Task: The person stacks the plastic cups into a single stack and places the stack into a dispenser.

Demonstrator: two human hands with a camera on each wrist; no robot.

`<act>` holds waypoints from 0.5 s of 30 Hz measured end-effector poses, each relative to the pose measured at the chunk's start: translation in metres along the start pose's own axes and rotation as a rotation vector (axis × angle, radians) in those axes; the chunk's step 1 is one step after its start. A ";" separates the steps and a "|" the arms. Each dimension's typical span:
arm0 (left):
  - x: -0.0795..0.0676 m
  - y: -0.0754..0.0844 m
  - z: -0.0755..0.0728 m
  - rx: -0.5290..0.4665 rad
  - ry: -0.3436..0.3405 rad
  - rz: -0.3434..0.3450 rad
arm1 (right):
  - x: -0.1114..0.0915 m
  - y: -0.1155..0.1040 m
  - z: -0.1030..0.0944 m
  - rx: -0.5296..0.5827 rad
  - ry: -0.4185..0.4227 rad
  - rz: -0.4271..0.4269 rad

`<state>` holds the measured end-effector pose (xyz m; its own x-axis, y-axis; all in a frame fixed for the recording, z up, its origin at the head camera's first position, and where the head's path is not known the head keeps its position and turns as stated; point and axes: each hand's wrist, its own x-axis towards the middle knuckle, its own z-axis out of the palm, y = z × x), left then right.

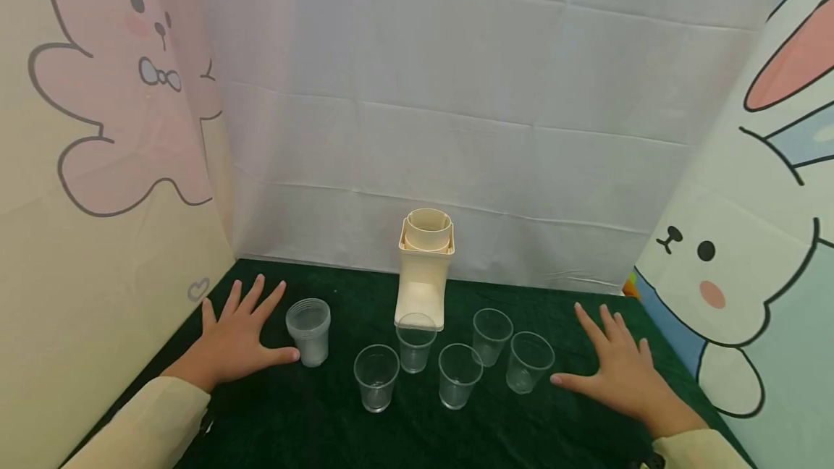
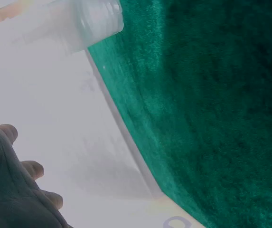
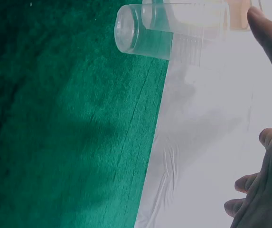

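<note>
My left hand (image 1: 237, 342) is spread at the left, its thumb tip close beside a stack of nested clear plastic cups (image 1: 309, 331); whether they touch I cannot tell. On the right my right hand (image 1: 622, 375) is also spread, holding nothing, its thumb pointing toward the nearest single clear cup (image 1: 530, 362). Several more single cups stand upright between the hands, among them a front-left cup (image 1: 376, 378), a front-middle cup (image 1: 459, 376), a cup (image 1: 415, 353) before the dispenser and a back-right cup (image 1: 491, 337). The right wrist view shows clear cups (image 3: 145, 32) beyond the thumb.
A cream-coloured dispenser-like stand (image 1: 422, 281) with a round opening on top stands at the back middle. Dark green cloth (image 1: 293, 425) covers the table. A white curtain (image 1: 456, 93) hangs behind, with cartoon-printed cloths (image 1: 130, 150) on both sides.
</note>
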<state>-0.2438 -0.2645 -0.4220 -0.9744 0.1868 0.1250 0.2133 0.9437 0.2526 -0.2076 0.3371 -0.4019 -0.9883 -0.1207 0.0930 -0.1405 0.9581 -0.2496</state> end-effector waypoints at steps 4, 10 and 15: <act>0.002 0.000 -0.001 -0.005 -0.004 -0.002 | 0.001 0.000 0.007 0.022 0.002 0.006; 0.004 0.000 0.000 -0.067 -0.020 -0.007 | 0.002 -0.002 0.019 0.095 -0.022 0.015; 0.003 0.001 0.006 -0.167 -0.024 -0.004 | 0.002 -0.009 0.025 0.284 -0.077 0.041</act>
<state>-0.2475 -0.2616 -0.4275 -0.9763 0.1913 0.1014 0.2162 0.8862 0.4097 -0.2099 0.3221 -0.4234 -0.9936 -0.1130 0.0070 -0.1006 0.8528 -0.5125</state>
